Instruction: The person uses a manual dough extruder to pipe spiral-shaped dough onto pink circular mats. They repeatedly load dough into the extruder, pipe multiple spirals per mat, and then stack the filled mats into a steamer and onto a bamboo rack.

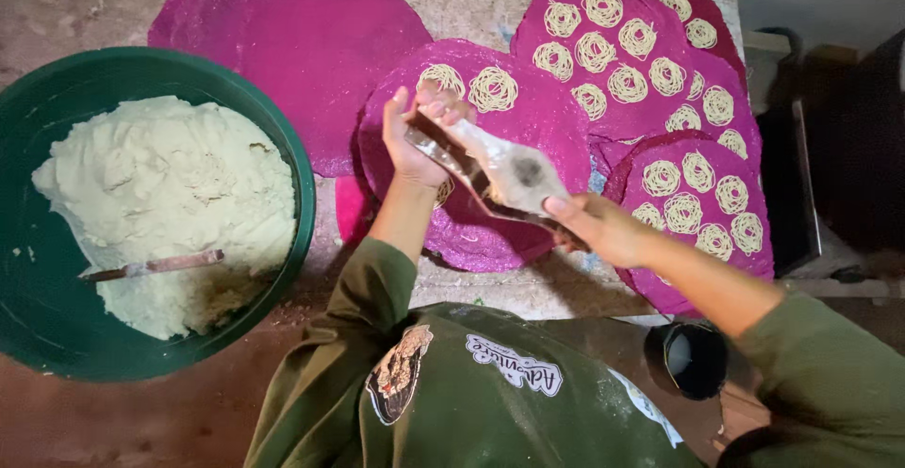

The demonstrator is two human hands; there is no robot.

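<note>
My left hand [412,138] grips the far end of a metal noodle press [500,174], and my right hand [594,226] grips its near end. The dough-smeared press is held level over a round magenta mat [528,129]. That mat carries two coiled noodle nests [492,88] near its far edge. Both arms wear olive green sleeves.
A large green basin [283,138] at the left holds white dough [170,195] with a spoon handle [156,265] lying in it. A bare magenta mat [302,34] lies at the back. Mats at the right [622,44] hold several noodle nests. A dark cup [696,360] stands near my right elbow.
</note>
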